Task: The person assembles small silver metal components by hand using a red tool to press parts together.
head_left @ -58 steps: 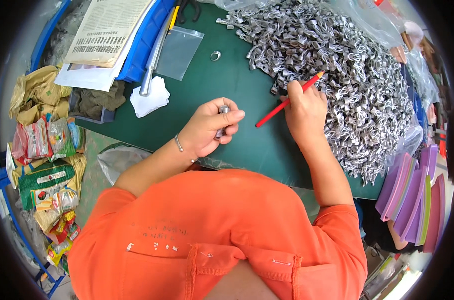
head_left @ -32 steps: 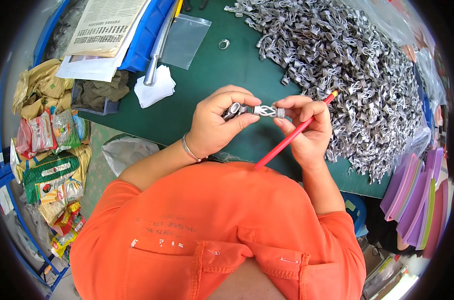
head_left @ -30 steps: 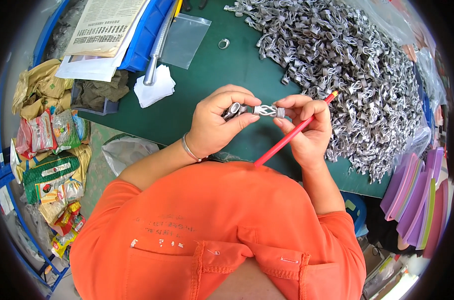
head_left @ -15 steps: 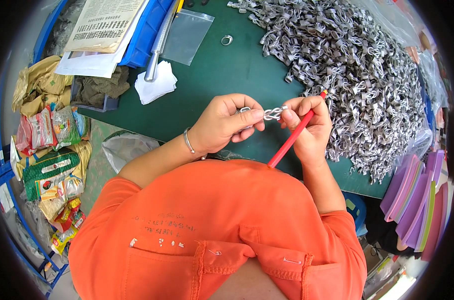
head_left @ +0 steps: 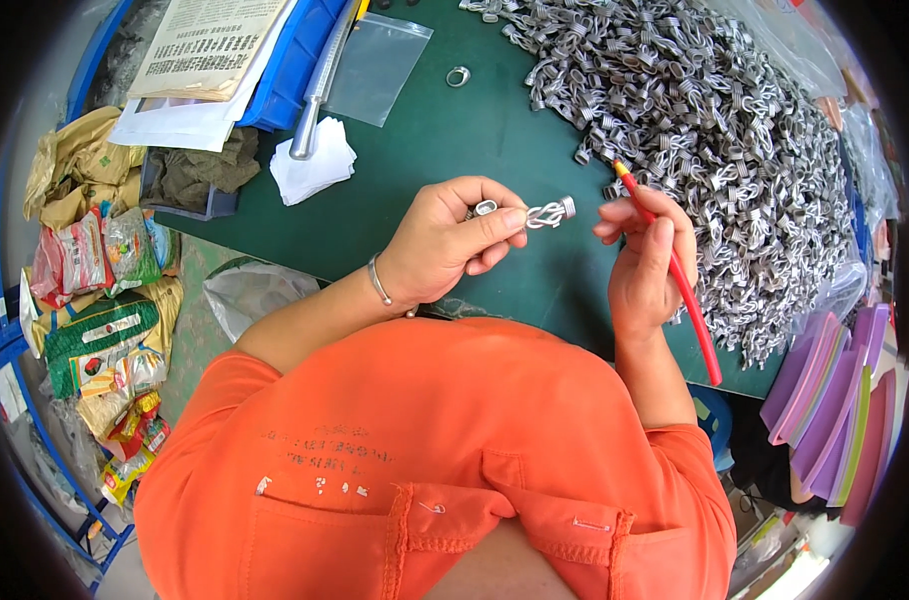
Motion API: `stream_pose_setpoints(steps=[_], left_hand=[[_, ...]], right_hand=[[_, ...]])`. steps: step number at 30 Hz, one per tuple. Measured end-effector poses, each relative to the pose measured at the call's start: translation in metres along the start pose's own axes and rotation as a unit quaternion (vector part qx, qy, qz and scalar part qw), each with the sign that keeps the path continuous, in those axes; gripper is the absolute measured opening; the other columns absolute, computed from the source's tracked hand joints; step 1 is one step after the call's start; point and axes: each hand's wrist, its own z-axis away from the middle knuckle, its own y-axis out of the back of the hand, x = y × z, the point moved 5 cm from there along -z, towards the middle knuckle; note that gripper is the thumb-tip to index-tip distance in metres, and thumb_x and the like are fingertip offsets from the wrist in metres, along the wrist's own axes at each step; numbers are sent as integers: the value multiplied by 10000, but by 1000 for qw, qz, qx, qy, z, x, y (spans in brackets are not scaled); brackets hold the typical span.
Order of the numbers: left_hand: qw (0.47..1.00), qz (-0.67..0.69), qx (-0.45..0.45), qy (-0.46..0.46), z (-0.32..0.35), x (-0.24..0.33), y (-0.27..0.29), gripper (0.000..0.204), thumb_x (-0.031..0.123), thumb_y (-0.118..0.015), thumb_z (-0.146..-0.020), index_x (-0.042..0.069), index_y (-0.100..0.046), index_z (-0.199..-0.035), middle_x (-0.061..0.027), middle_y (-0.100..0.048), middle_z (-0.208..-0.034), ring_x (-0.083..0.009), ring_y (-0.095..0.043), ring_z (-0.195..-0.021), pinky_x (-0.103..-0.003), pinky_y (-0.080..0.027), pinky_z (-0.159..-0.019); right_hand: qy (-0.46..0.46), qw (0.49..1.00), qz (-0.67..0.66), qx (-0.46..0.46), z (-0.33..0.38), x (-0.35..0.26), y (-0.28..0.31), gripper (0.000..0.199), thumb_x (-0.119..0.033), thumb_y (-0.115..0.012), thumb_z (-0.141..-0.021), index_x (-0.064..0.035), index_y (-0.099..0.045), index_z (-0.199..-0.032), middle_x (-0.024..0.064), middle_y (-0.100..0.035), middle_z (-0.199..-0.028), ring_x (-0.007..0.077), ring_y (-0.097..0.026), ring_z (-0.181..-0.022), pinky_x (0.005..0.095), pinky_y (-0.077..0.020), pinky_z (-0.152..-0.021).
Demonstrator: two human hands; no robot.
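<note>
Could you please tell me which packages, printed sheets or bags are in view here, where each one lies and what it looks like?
Printed sheet: top left, on a blue tray, cream with dense dark print.
Clear bag: on the green mat beside the tray, flat, empty, see-through.
Snack packets: on the floor at left, crumpled, red, green and silver.
Green packet: below them, flat, green and white.
Brown bags: far left, crumpled tan paper.

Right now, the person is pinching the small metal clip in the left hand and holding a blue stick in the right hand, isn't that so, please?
Not quite: the stick in the right hand is red, not blue, as the head view shows. The rest holds: the left hand pinches the small metal clip at its fingertips, above the green table.
</note>
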Motion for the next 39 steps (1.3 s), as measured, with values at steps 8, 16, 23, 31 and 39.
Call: stream_pose_setpoints(steps=[8,16,23,31,39], left_hand=[[896,-365,27,-250,6,27,-10,163,-41,-655,-713,11,-610,-861,-54,-567,-820,-88,-528,-708,-200,-413,-605],[894,-342,14,-289,7,30,-12,182,-44,-650,-722,-2,-602,-893,-55,-569,-834,-92,-531,-703,-207,-425,-588],[982,156,54,86,-6,-12,8,250,96,-541,-850,10,-514,-1083,-59,-573,-872,-131,-577,-745,-236,-473,-552],[989,133,47,49,-5,-14,21,134,90,-564,-827,39,-522,-944,-43,-539,-828,-136,-549,-716,-253,-458,-528],[991,74,106,38,-6,-6,19,198,89,-590,-808,-12,-527,-965,-55,-546,-765,-112,-543,-628,-213,-427,-440]], right_hand=[[-155,976,-137,-69,-2,16,-21,213,90,-575,-775,-3,-482,-942,143,-584,-928,145,-591,-715,245,-504,-619],[-44,988,-131,-70,8,20,-24,287,153,-571,-734,-40,-418,-883,149,-536,-955,161,-560,-786,269,-492,-700],[169,947,212,-174,-12,-10,-34,269,-41,-730,-658,-35,-490,-778,100,-584,-701,213,-561,-568,293,-445,-501],[185,792,571,-111,-64,17,-25,202,-3,-614,-635,-58,-450,-738,122,-489,-709,321,-518,-687,410,-433,-552],[12,994,61,-94,-35,5,-31,243,91,-596,-749,-39,-394,-713,103,-572,-805,120,-501,-626,243,-429,-566]])
